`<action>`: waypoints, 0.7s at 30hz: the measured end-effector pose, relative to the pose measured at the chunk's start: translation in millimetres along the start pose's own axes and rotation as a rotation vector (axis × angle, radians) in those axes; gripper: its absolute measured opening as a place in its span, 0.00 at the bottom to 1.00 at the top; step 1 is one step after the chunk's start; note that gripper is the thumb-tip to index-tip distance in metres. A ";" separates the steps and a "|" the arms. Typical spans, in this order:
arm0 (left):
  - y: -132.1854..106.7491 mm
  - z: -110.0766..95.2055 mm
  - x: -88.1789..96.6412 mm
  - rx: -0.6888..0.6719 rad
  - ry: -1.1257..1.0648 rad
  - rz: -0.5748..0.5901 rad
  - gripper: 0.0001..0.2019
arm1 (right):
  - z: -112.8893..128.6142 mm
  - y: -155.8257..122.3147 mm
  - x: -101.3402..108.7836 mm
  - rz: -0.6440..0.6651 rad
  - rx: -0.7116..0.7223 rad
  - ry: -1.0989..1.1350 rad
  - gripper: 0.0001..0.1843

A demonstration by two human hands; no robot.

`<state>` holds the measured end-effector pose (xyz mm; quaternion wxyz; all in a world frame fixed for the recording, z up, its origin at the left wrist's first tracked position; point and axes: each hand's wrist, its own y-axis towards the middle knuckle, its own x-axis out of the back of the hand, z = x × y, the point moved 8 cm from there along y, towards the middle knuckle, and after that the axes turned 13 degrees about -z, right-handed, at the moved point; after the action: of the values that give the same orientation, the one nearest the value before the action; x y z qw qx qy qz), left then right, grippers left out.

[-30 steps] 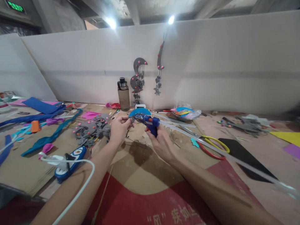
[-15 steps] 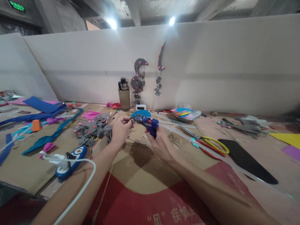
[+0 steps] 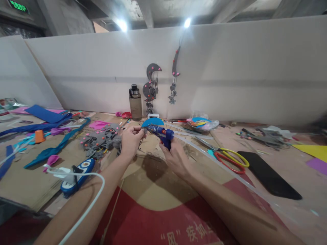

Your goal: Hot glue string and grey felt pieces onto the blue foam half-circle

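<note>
Head view, worktop (image 3: pixel 304 166). Left hand (image 3: pixel 130 137): fingertips pinching a small grey piece (image 3: pixel 145 130), apparently to present it to the glue gun's front end, midway towards the worktop's far edge. Right hand (image 3: pixel 176 156): curled round the grip of a blue glue gun (image 3: pixel 166 135), likely for aiming; trigger finger unclear. Grey pile (image 3: pixel 98 140): beside the left forearm, seemingly for easy reach. Bottle (image 3: pixel 135 106): upright, far edge.

A dark-lidded bottle (image 3: pixel 135 107) stands before a white partition (image 3: pixel 230 61), scissors (image 3: pixel 218 149) lie beside a black slab (image 3: pixel 270 175), and an exit sign (image 3: pixel 18 6) glows green.
</note>
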<state>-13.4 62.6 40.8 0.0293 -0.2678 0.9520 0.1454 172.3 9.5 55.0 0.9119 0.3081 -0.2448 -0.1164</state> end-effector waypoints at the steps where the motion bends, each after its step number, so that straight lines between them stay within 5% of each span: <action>1: 0.0 1.1 -1.0 0.005 0.001 0.008 0.10 | 0.4 -0.2 -0.3 -0.004 0.005 -0.003 0.19; 21: 3.2 -3.0 0.2 -0.023 -0.106 0.010 0.11 | -3.6 2.6 4.4 -0.038 0.038 -0.037 0.20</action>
<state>-15.1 64.2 44.5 0.0760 -0.2554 0.9486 0.1707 178.0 11.7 55.8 0.8990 0.3276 -0.2578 -0.1345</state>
